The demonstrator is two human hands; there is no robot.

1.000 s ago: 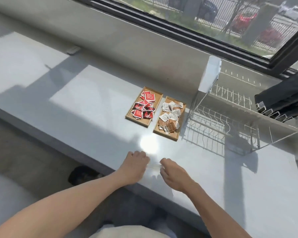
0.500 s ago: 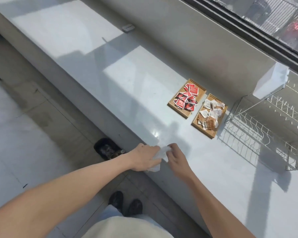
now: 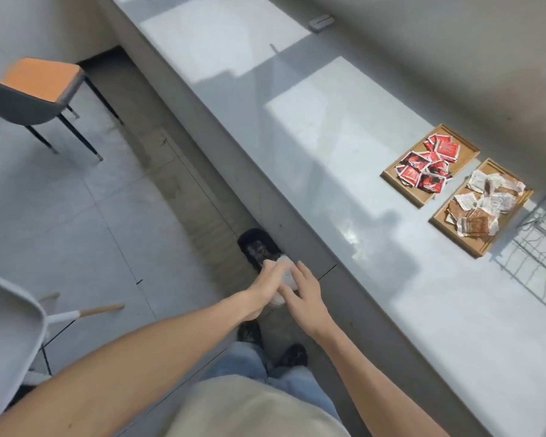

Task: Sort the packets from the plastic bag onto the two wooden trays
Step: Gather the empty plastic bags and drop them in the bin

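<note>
Head view, trays: two wooden trays [image 3: 423,197] lay at the right of the frame on the counter [image 3: 328,152], one filled with red packets [image 3: 423,165], the other with brown-and-white packets [image 3: 483,203].
Bag: the crumpled plastic bag [image 3: 286,279] sat low centre, off the counter's edge, over a dark bin [image 3: 256,247].
Left hand [image 3: 267,287]: curled closed around the bag.
Right hand [image 3: 306,294]: fingers spread loosely, touching the bag's right side, gripping nothing clearly.
Step, judged: discarding the seemingly emptied bag; best kept bunched tight and released directly above the bin.

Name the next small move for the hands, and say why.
Probably drop the crumpled plastic bag into the black bin just below. Both trays already hold sorted packets, red and brown-white, and the left hand holds the bag off the counter.
</note>
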